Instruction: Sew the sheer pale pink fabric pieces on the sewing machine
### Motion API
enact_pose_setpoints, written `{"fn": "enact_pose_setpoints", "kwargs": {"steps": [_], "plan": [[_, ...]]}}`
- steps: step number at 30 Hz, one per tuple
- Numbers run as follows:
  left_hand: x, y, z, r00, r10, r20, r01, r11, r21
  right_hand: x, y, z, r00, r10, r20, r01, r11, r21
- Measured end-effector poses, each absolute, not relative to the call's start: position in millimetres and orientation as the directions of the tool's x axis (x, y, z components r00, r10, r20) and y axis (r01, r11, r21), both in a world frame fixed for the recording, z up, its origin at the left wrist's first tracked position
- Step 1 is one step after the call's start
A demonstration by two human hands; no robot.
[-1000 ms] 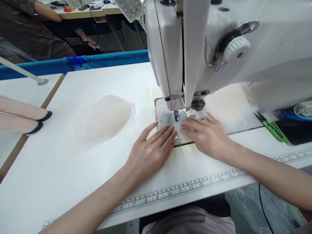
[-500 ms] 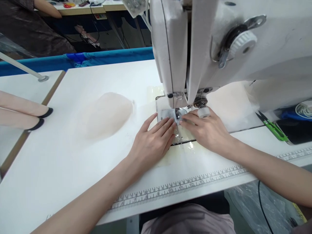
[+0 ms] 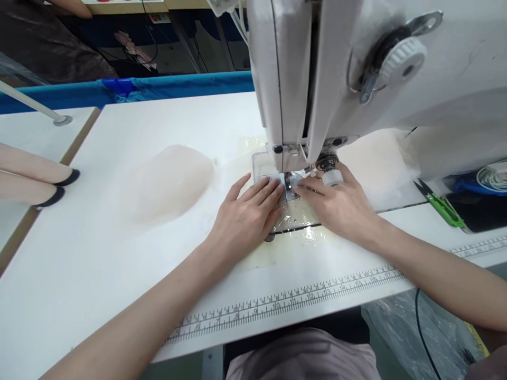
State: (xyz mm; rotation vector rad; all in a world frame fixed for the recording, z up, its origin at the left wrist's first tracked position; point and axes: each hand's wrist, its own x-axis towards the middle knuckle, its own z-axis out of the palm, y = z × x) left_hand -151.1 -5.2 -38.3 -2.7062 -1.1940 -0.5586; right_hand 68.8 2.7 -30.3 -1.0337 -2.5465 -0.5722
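My left hand (image 3: 246,215) lies flat with fingers stretched and thumb spread, its fingertips on the plate just left of the presser foot (image 3: 288,181) of a sewing machine (image 3: 289,79). From the right, my right hand (image 3: 345,203) reaches in with its fingers stretched low and fingertips beside the foot, partly behind a white knob (image 3: 332,178). Whatever thin material lies under the fingertips is too sheer to make out. A sheer beige oval piece of fabric (image 3: 174,182) rests on the table left of my left hand. More pale beige fabric (image 3: 370,161) lies beneath the machine arm.
Green-handled thread snips (image 3: 446,210) lie at the right beside a dark flat object (image 3: 481,211). A printed ruler strip (image 3: 277,306) follows the table's front edge. Two beige rolls with black ends (image 3: 35,177) are at the left. Another person's dark clothing (image 3: 51,47) shows beyond.
The view has shifted slightly. My left hand has drawn a little left, away from the foot, uncovering more of the plate. My right hand stays beside the foot.
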Motion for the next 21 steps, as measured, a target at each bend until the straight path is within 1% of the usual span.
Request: {"fn": "enact_pose_setpoints", "kwargs": {"steps": [3, 9, 12, 13, 15, 16, 18, 19, 21], "plan": [[-152, -5, -39, 0.604, 0.707, 0.368, 0.747, -0.663, 0.048, 70, 3, -28, -0.675, 0.592, 0.441, 0.723, 0.651, 0.232], [-153, -6, -42, 0.529, 0.754, 0.389, 0.798, -0.598, 0.075, 69, 2, -25, -0.647, 0.612, 0.456, 0.739, 0.651, 0.173], [-159, -6, -34, 0.467, 0.81, 0.353, 0.842, -0.53, 0.101, 69, -1, -24, -0.623, 0.647, 0.441, 0.75, 0.653, 0.102], [-163, -5, -28, 0.447, 0.833, 0.326, 0.855, -0.504, 0.117, 69, -2, -24, -0.609, 0.665, 0.433, 0.752, 0.657, 0.05], [-173, -5, -11, 0.415, 0.881, 0.227, 0.867, -0.459, 0.194, 68, -6, -23, -0.593, 0.685, 0.423, 0.715, 0.689, -0.114], [-180, -6, -1, 0.407, 0.9, 0.154, 0.86, -0.435, 0.266, 67, -9, -21, -0.601, 0.687, 0.408, 0.664, 0.714, -0.223], [-193, -9, 20, 0.437, 0.9, -0.002, 0.795, -0.385, 0.469, 63, -12, -15, -0.638, 0.694, 0.335, 0.525, 0.71, -0.47], [-199, -11, 30, 0.458, 0.888, -0.05, 0.757, -0.359, 0.546, 60, -14, -10, -0.663, 0.701, 0.263, 0.46, 0.659, -0.595], [-209, -15, 44, 0.495, 0.863, -0.104, 0.699, -0.324, 0.638, 51, -14, 0, -0.71, 0.7, 0.068, 0.369, 0.453, -0.811]]}}
